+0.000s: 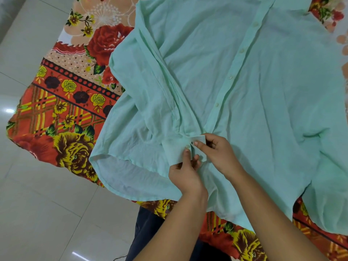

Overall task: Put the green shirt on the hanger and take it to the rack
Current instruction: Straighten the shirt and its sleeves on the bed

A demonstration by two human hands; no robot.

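Cloth of the pale green button-front cotton shirt (263, 95) is being carried flat by a red floral sheet (56, 113), its button line running from the hands away to the upper right, hem nearest. The folded-over sleeve's cuff (174, 147) is being pinched by both the left hand (185, 174) and the right hand (219, 153), the right slightly farther out. No hanger is being shown.

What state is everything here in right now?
green shirt: spread out on the sheet, front buttoned.
sleeve cuff: unfastened, pinched by both hands.
left hand: pinches the cuff's button side.
right hand: pinches the cuff's buttonhole flap.
floral sheet: spread flat under the shirt.
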